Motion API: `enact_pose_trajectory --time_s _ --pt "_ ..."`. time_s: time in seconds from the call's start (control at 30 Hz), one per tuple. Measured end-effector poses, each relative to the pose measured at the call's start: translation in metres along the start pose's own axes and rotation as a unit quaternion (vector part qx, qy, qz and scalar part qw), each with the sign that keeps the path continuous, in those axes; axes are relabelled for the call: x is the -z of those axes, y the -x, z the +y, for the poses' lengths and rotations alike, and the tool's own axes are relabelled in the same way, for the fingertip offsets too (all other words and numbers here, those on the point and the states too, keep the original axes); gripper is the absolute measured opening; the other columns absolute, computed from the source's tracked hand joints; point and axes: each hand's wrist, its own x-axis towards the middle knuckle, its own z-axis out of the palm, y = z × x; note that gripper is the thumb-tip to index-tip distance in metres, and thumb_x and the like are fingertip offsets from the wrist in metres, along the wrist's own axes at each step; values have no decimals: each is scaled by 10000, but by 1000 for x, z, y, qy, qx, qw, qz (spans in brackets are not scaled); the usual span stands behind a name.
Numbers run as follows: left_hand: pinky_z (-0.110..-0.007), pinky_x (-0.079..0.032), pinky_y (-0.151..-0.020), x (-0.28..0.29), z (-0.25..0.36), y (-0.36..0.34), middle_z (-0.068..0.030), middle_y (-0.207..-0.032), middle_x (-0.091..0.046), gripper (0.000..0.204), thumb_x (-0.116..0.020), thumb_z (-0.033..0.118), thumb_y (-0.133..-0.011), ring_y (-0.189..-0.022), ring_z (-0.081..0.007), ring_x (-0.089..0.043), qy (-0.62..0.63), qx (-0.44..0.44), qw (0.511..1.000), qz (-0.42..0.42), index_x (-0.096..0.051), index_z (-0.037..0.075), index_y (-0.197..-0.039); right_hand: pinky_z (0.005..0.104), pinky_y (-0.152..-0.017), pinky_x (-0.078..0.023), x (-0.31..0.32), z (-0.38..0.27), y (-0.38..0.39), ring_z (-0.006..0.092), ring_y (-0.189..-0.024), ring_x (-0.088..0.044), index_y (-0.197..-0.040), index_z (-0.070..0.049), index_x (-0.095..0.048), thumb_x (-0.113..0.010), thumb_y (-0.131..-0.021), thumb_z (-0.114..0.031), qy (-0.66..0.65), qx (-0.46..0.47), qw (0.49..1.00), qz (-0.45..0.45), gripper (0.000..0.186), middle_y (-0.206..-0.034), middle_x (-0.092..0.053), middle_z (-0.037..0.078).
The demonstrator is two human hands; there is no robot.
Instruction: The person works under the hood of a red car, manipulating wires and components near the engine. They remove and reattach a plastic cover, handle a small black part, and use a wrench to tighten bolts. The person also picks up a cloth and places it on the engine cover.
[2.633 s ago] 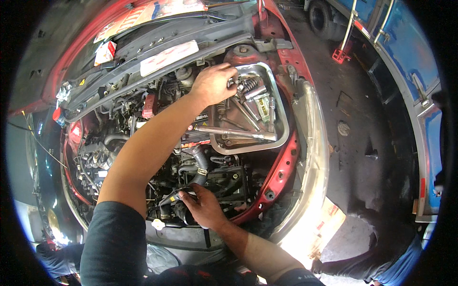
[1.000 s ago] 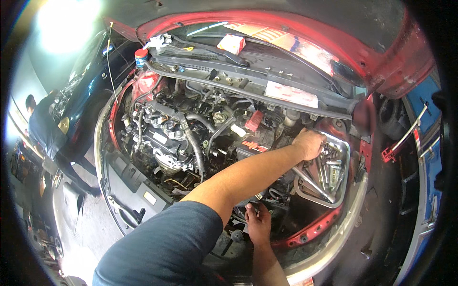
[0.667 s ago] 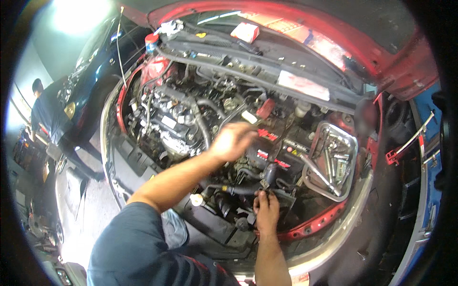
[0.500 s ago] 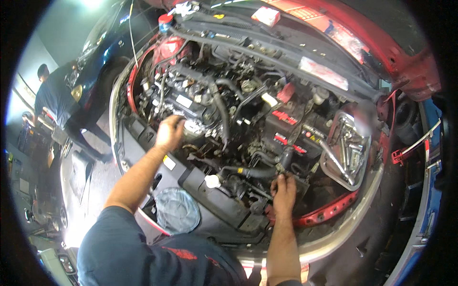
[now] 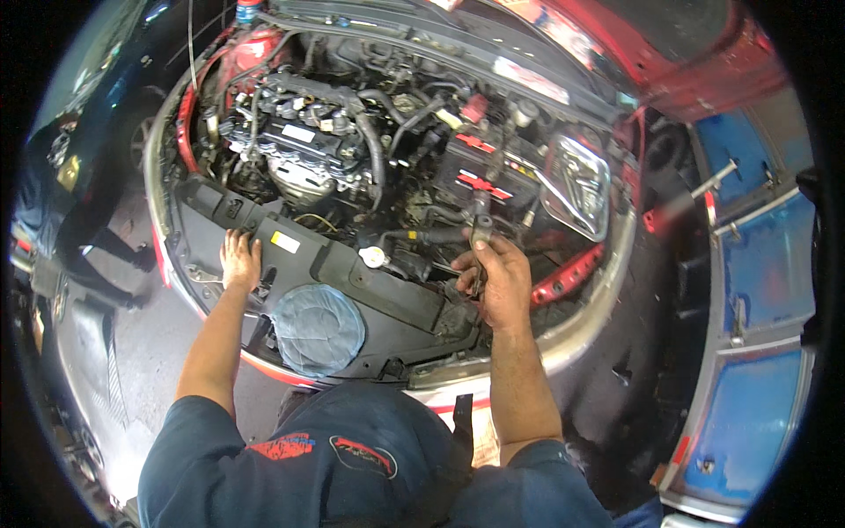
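Observation:
My left hand (image 5: pixel 239 261) lies with its fingers stretched out on the black plastic panel (image 5: pixel 339 273) along the front of the engine bay. It holds nothing. My right hand (image 5: pixel 502 280) is raised over the front right of the bay, its fingers wrapped round a ratchet (image 5: pixel 481 229). The tool's round dark head sticks up above my fingers; most of its handle is hidden in my grip. Left of that hand is a white-topped cap (image 5: pixel 374 257). Beyond it, a black battery (image 5: pixel 471 167) with red markings stands behind the hoses. The engine (image 5: pixel 304 145) sits at the left.
A metal tray (image 5: pixel 601 202) with tools rests right of the battery. A round blue-grey cloth-like pad (image 5: pixel 317 330) lies by the front panel. The raised red hood (image 5: pixel 678 70) is at the upper right, blue panels (image 5: pixel 757 414) at far right. Another person (image 5: pixel 75 211) stands at left.
My left hand has come back from the engine onto the front panel. My right hand has lifted from beside the hoses and now shows the ratchet. The view has shifted.

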Motion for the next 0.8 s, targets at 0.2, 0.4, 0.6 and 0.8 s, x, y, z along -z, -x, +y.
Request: enact_pose_trajectory --time_s 0.2,0.4,0.6,0.8 --pt "-452 -181 -1179 7 1 4 -99 -1445 -426 477 -407 399 -998 -1432 -285 -254 19 -9 1000 3 -511 66 -1324 239 -454 -448 -27 -41 58 148 -457 -567 -1174 28 -611 -550 -952 -238 -14 -12 1000 -23 352 -706 -651 152" --pt "-448 -172 -1184 7 -1 5 -95 -1455 -419 505 -400 433 -994 -1437 -272 -248 26 0 1000 -3 -507 72 -1332 223 -426 -438 -43 -45 97 144 -428 -541 -1197 30 -599 -562 -937 -234 -47 -32 998 -14 372 -669 -630 140" --pt "-436 -167 -1186 14 0 8 -103 -1476 -407 544 -385 463 -990 -1442 -248 -245 40 0 999 -6 -507 68 -1343 259 -510 -444 -61 -48 150 151 -502 -558 -1111 3 -601 -573 -929 -279 -125 98 978 -132 336 -654 -626 119" --pt "-448 -168 -1183 10 -7 8 -99 -1462 -436 572 -379 482 -987 -1443 -252 -250 40 -13 999 12 -512 50 -1337 406 -646 -476 -115 -111 240 184 -555 -575 -807 -47 -644 -597 -877 -197 -244 305 764 -513 172 -623 -604 83"
